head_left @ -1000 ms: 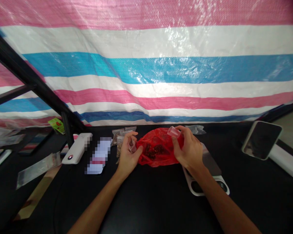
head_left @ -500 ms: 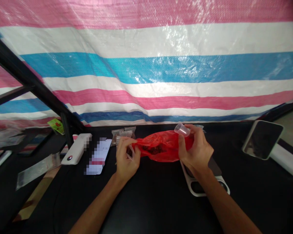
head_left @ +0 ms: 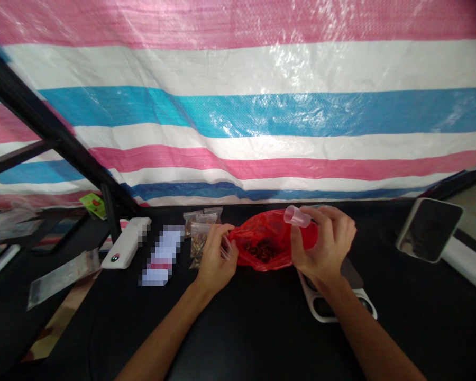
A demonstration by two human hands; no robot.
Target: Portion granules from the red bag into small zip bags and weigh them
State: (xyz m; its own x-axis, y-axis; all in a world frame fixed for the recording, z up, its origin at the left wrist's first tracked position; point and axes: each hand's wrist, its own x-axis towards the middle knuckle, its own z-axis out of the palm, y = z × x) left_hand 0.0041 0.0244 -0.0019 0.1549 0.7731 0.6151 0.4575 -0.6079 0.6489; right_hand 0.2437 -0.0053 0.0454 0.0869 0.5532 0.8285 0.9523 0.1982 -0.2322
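Note:
A red plastic bag lies in the middle with its mouth open toward me, and small brown pieces show inside. My left hand curls at the bag's left edge, thumb and fingers around its rim. A clear thin-edged plastic piece, perhaps a small bag, sits in the same hand. Between the thumb and fingers of my right hand is a small clear plastic cup, tilted sideways above the bag's right side. The lower fingers of that hand rest against the red plastic; their exact hold is hidden.
Filled clear zip bags lie left of the red bag. A kitchen scale sits under my right forearm. Farther left are a phone and a white power bank; another phone stands at right. Striped sheeting hangs behind.
The red bag's mouth has opened wider and shows more of the brown pieces. My left hand has shifted slightly right, uncovering a filled zip bag. The cup has tipped further sideways.

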